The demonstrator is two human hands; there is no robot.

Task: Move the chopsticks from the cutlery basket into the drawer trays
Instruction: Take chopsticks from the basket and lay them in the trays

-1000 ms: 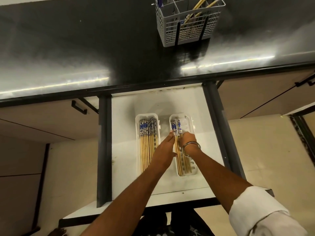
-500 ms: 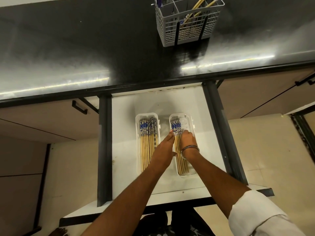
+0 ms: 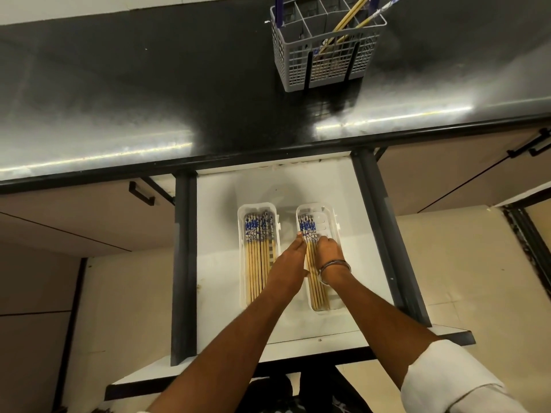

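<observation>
Head view: both hands' fingers (image 3: pixel 323 240) rest loosely on light, stiff, slippery chopsticks (image 3: pixel 313 257), gripping nothing, best pinched mid-shaft.

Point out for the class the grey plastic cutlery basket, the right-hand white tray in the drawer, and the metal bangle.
grey plastic cutlery basket (image 3: pixel 298 59), head view, on its front grid wall.
right-hand white tray (image 3: pixel 333 217), head view, on its bare right rim.
metal bangle (image 3: pixel 334 263), head view, on the band across the right wrist.

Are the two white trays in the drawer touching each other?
Apart. The head view shows bare drawer floor between the left tray and the right tray.
</observation>
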